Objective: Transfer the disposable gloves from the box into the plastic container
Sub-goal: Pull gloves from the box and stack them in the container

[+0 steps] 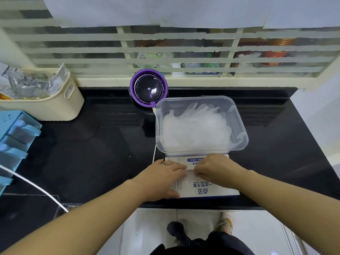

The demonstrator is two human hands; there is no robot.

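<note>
At box [211, 188] opening, right hand [215, 168] pinching gloves [190, 175]

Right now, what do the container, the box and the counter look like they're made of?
Container: clear glossy plastic; gloves show through its walls. Box: probably matte printed cardboard, with flat folded faces and lettering. Counter: polished black stone or a lookalike; it mirrors the window bars.

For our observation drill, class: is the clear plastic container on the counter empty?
No, a heap of translucent gloves lies inside the plastic container.
</note>
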